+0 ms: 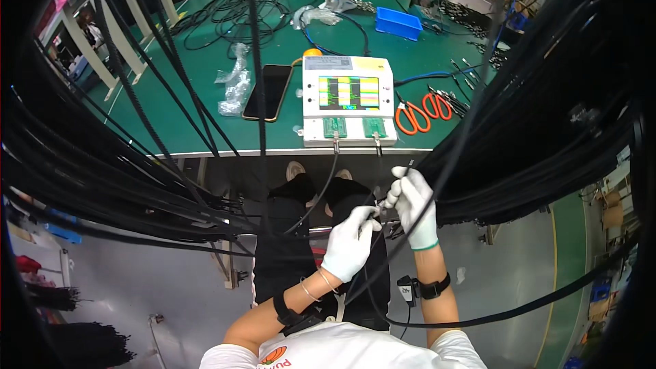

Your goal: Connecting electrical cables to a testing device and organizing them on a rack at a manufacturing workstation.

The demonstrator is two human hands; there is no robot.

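Both my hands wear white gloves and are close together over my lap, below the bench edge. My left hand point(350, 244) is closed with its fingertips pinched on a thin black cable, mostly hidden by the glove. Just right of it and a little higher, my right hand point(418, 210) has its fingers curled round a cable too; a small tip sticks up past its thumb. Ahead of them stands a white cable tester point(348, 63) with a lit, coloured screen point(348, 93). Plugs sit at its two green sockets point(335, 128), and a dark cable point(331, 176) hangs from the left one.
Thick bundles of black cables hang at left point(89, 164) and right point(540, 123). On the green bench point(205, 123) lie a phone point(270, 92), orange-handled scissors point(412, 117), clear plastic wrap point(236, 89), a blue tray point(398, 24) and tangled cables. A white fan point(338, 0) stands behind.
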